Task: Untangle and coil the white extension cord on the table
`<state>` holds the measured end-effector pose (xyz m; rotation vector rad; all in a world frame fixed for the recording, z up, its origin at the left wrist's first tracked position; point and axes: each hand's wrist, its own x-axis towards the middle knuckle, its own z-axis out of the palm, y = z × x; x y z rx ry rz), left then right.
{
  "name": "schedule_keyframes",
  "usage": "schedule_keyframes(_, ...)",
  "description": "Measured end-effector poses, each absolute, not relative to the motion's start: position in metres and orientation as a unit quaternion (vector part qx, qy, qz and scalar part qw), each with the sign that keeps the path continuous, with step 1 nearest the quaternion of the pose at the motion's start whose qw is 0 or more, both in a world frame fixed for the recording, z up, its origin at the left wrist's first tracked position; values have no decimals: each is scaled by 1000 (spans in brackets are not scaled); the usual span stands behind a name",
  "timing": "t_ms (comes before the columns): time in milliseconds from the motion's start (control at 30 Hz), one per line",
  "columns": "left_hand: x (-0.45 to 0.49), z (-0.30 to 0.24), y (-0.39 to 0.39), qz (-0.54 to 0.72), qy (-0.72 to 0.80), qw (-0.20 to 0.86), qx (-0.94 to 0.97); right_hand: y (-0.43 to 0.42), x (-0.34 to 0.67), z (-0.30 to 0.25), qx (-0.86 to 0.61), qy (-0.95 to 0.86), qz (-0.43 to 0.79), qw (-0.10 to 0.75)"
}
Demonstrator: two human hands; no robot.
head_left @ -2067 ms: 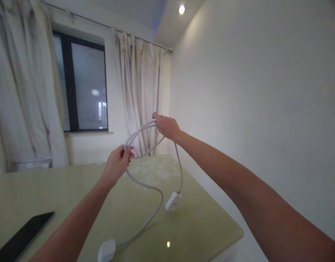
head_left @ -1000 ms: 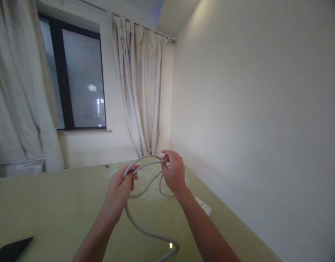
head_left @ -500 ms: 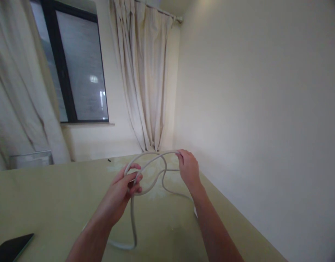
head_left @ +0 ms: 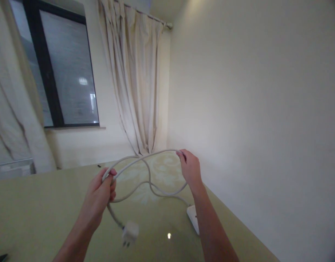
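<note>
A pale power cord (head_left: 145,156) loops in the air between my two hands. My left hand (head_left: 100,189) is closed around strands of it at the left of the loop. From below that fist the cord's white plug (head_left: 130,232) dangles, prongs pointing down. My right hand (head_left: 189,167) pinches the cord at the loop's right end. More cord curves below and crosses itself over the green surface. It runs to a white power strip (head_left: 193,218), partly hidden behind my right forearm.
The green patterned tabletop (head_left: 55,203) meets a bare wall (head_left: 252,109) on the right. A small dark object (head_left: 99,166) lies near its far edge, and a dark flat corner (head_left: 0,257) shows at bottom left. Behind are curtains (head_left: 137,80) and a window (head_left: 69,69).
My left hand has moved left and closed on the cord, widening the loop. The plug has come into view below it, and more of the power strip shows.
</note>
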<state>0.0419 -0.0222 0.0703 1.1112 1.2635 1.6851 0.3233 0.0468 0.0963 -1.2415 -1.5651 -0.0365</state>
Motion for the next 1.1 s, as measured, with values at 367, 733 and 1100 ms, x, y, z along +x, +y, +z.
schedule_keyframes(367,58,80,-39,598,496,281,563,1,261,106,-316,-830,46,457)
schedule_keyframes(733,54,80,-38,580,531,243,569,-12,258,110,-385,-824,-76,408)
schedule_keyframes(1100,3,89,-27,774,404,386,298,11,341,114,-403,-489,128,763)
